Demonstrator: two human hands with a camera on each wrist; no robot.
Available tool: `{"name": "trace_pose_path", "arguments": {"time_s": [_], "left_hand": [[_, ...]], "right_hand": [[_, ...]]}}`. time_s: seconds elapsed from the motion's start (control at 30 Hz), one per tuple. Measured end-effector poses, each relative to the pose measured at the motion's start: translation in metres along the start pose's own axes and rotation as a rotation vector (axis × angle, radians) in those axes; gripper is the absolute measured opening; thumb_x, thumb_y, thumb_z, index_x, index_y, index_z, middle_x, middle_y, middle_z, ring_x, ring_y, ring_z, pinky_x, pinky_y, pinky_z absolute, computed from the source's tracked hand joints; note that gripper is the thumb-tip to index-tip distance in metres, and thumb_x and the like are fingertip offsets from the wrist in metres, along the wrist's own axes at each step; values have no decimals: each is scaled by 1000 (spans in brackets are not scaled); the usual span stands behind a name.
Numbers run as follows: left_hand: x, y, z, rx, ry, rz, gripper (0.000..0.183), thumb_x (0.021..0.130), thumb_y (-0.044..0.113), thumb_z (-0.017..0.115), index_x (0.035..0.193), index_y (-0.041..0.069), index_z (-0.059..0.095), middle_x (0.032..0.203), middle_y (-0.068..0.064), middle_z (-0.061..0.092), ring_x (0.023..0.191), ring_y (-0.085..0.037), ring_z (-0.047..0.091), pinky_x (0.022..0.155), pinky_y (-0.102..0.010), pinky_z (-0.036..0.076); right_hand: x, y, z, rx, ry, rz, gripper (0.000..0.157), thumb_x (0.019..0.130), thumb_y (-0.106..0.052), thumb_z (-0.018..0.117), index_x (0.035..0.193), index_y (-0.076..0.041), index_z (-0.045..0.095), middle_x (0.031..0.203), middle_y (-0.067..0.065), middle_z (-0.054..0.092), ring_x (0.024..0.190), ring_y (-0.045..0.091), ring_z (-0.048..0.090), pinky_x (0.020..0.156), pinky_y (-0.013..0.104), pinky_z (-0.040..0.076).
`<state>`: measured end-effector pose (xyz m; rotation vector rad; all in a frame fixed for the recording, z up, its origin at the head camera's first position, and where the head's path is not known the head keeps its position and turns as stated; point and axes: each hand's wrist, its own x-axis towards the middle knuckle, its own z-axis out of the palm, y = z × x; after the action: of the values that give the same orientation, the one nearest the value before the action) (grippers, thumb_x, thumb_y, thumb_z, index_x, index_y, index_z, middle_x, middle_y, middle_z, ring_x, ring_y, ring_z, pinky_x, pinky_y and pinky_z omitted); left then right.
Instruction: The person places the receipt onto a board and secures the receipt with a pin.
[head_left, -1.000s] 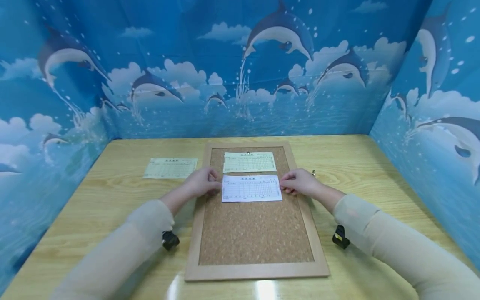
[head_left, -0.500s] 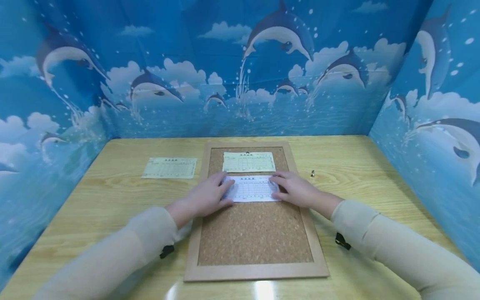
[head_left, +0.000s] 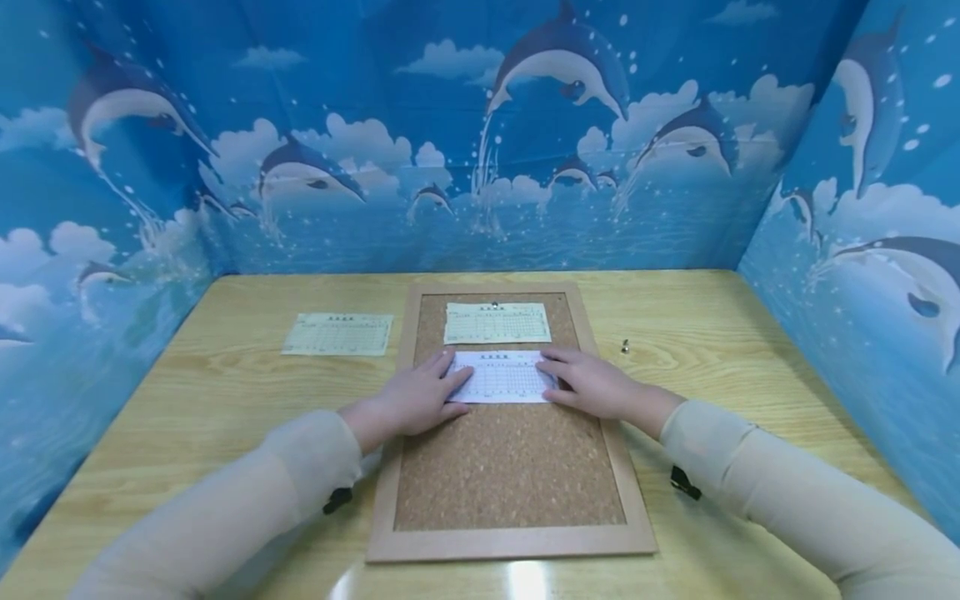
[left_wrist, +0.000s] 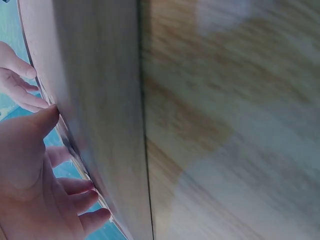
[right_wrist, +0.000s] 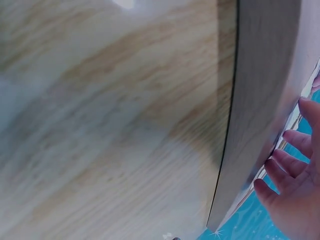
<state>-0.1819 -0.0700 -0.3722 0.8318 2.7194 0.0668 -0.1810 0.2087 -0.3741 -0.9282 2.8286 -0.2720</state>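
Observation:
A white printed form slip (head_left: 506,379) lies flat on a wood-framed cork board (head_left: 510,475). My left hand (head_left: 420,396) rests on the slip's left end, its fingers spread and fairly straight. On the right end lies my right hand (head_left: 592,383), fingers extended over the paper. Just above, a pale green form slip (head_left: 497,323) is on the board with a small pin (head_left: 495,306) at its top edge. In the left wrist view, the left fingers (left_wrist: 82,200) reach over the board's frame; the right wrist view shows the right fingers (right_wrist: 282,170) likewise at the frame.
Another green slip (head_left: 337,334) lies on the wooden table (head_left: 247,383) left of the board. Small shiny pins (head_left: 626,347) sit on the table to the right. A blue dolphin-print curtain (head_left: 375,208) stands behind and along both sides.
Both hands have gone from pinching the white slip's side edges to lying flat over its two ends. During the last half second they have hardly moved.

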Motion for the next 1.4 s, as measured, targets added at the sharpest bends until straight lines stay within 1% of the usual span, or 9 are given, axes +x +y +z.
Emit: {"name": "trace_pose_path", "arguments": {"time_s": [0.13, 0.23, 0.43, 0.57, 0.77, 1.03, 1.1, 1.23, 1.4], "left_hand": [[-1, 2, -2, -17, -4, -8, 64, 94, 52, 44, 148, 20, 29, 154, -16, 13, 140, -30, 12, 108, -48, 22], [0, 4, -3, -10, -18, -24, 70, 91, 59, 44, 148, 23, 28, 154, -15, 12, 140, -31, 12, 108, -48, 24], [3, 5, -1, -15, -92, -40, 95, 74, 79, 45, 150, 28, 20, 155, -15, 3, 141, -30, 6, 109, -49, 21], [2, 5, -3, -54, -135, -49, 107, 65, 83, 50, 150, 28, 17, 155, -15, -2, 141, -30, 0, 109, -50, 18], [0, 8, -7, -80, -170, -57, 108, 66, 81, 54, 150, 27, 14, 155, -15, -4, 141, -30, -2, 110, -50, 15], [-1, 9, -6, -59, -160, -42, 108, 66, 80, 54, 151, 26, 14, 154, -16, -5, 141, -32, -1, 110, -50, 16], [0, 9, -6, -50, -158, -38, 108, 66, 81, 53, 151, 26, 13, 154, -16, -5, 140, -32, -1, 110, -50, 17], [0, 10, -5, -56, -158, -35, 105, 66, 80, 53, 150, 31, 15, 154, -17, -5, 140, -33, -1, 109, -51, 18], [0, 10, -6, -70, -163, -45, 102, 66, 80, 54, 149, 34, 16, 154, -17, -6, 140, -33, -3, 109, -52, 18]], "right_hand": [[1, 1, 0, 6, -10, 5, 52, 95, -34, 54, 136, -4, 47, 145, 18, 36, 131, 34, 34, 105, 46, 31], [1, 1, 0, 15, -10, 8, 53, 95, -34, 54, 136, -3, 46, 145, 18, 35, 131, 34, 34, 105, 46, 31], [-4, 3, -1, 33, -9, 11, 52, 94, -32, 56, 136, -2, 46, 144, 19, 35, 131, 36, 34, 104, 48, 31], [-5, 5, -2, 29, -18, 18, 52, 94, -31, 57, 135, -1, 47, 143, 21, 36, 130, 37, 35, 103, 48, 32], [-7, 6, -4, 42, -13, 19, 49, 93, -29, 59, 131, 0, 51, 140, 22, 40, 127, 38, 38, 101, 49, 34], [-18, 15, -5, 104, 71, 18, 44, 91, -27, 61, 126, 1, 56, 133, 20, 48, 123, 38, 42, 99, 51, 37], [-23, 19, -5, 125, 81, 46, 45, 91, -28, 61, 127, 0, 56, 133, 21, 48, 124, 39, 42, 99, 52, 36], [-33, 29, -7, 161, 110, 141, 45, 92, -25, 59, 128, 2, 54, 133, 24, 47, 123, 42, 41, 98, 54, 35], [-45, 44, -11, 208, 178, 255, 40, 93, -19, 58, 125, 5, 54, 128, 27, 49, 117, 44, 46, 93, 56, 39]]}}
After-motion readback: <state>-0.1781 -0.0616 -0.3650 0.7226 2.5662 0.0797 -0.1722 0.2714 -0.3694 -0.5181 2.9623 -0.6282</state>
